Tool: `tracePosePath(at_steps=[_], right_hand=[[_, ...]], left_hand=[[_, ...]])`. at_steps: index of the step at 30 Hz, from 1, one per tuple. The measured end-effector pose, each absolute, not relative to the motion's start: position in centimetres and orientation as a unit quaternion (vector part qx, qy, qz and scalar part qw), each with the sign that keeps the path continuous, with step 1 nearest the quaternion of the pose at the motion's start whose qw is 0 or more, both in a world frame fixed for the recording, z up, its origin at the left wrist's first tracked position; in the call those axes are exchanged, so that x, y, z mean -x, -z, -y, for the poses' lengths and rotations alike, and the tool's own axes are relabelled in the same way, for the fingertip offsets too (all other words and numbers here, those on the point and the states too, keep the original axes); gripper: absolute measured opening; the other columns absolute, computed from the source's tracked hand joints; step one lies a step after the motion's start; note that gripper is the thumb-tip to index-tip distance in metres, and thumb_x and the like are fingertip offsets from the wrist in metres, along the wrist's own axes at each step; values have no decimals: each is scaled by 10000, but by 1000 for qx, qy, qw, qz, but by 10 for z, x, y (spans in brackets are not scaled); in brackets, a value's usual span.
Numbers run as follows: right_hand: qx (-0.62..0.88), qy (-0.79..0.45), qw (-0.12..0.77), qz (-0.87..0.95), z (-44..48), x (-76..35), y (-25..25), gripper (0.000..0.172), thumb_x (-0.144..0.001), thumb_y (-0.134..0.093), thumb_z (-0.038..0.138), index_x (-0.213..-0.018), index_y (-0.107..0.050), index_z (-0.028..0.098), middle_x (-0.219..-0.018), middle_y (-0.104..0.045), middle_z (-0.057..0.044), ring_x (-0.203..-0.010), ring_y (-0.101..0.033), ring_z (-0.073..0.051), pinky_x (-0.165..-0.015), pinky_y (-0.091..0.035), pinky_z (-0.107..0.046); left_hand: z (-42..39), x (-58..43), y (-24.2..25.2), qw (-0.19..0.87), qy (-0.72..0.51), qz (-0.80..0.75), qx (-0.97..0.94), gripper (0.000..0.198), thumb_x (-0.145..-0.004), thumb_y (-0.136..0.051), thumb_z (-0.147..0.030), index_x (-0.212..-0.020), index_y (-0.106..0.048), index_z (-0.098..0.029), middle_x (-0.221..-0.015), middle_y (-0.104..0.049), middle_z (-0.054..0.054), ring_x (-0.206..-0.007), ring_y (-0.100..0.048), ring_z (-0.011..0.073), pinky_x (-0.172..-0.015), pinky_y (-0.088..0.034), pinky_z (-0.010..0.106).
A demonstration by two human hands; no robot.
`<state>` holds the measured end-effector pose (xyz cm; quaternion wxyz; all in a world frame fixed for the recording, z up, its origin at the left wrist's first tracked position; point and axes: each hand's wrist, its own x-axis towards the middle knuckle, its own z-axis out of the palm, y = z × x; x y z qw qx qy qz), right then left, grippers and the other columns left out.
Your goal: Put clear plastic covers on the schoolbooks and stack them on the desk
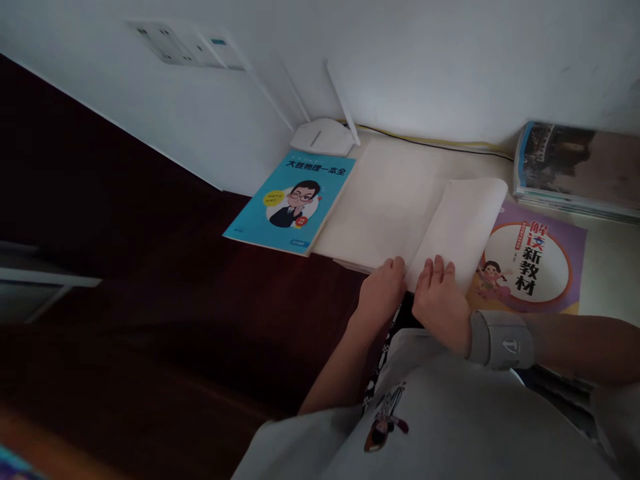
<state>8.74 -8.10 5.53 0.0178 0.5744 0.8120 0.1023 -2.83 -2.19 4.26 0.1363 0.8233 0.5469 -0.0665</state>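
An open book with blank white pages [385, 200] lies on the pale desk top [607, 257] by the wall. My left hand [381, 293] rests at the book's near edge, its fingers curled onto the lower corner of the left page. My right hand [440, 303], with a grey band on the wrist, lies flat with fingers stretched on the curled right page [463, 223]. A blue book with a cartoon face [293, 200] sits just left of the open book. Under the right page lies a purple-and-white book with large characters [533, 260].
A white router [325, 137] with antennas stands against the wall behind the blue book. A stack of magazines [575, 167] lies at the far right. A dark wooden floor [150, 267] spreads to the left. Wall sockets [190, 43] sit high on the wall.
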Motion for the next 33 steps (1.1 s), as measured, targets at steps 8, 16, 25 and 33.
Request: tracePosePath(at_steps=[8, 16, 25, 33], right_hand=[[-598, -121, 24, -792, 76, -78, -48, 397, -869, -420, 68, -1170, -626, -88, -1228, -552, -367, -1120, -600, -451, -832, -514, -608], [-617, -87, 81, -778, 73, -73, -43, 413, -875, -404, 42, -1228, -589, -70, -1160, -550, -407, -1031, -647, -452, -705, -544, -592], [-596, -116, 28, -794, 71, -76, -40, 395, -869, -419, 41, -1190, -606, -91, -1117, -582, -400, -994, -670, -430, -680, -561, -524], [-589, -104, 91, -797, 72, -76, -32, 389, -861, -426, 46, -1167, -608, -113, -1097, -591, -406, -953, -686, -419, -639, -552, -489]], left_hand=[[25, 32, -35, 191, 8, -567, -801, 270, -902, -376, -150, -1138, -506, -177, -1132, -622, 131, -906, -646, 219, -724, -448, 299], [31, 40, -26, 279, -150, -601, -734, 194, -880, -467, -207, -1052, -554, -181, -931, -673, 87, -853, -633, 196, -786, -453, 322], [25, 67, 24, 667, -340, -567, -344, 447, -843, -517, -552, -645, -617, -164, -580, -640, 66, -518, -612, 158, -543, -508, 277], [28, 43, 31, 663, -462, -532, -253, 268, -790, -624, -390, -666, -606, -153, -585, -645, 33, -507, -630, 139, -521, -518, 247]])
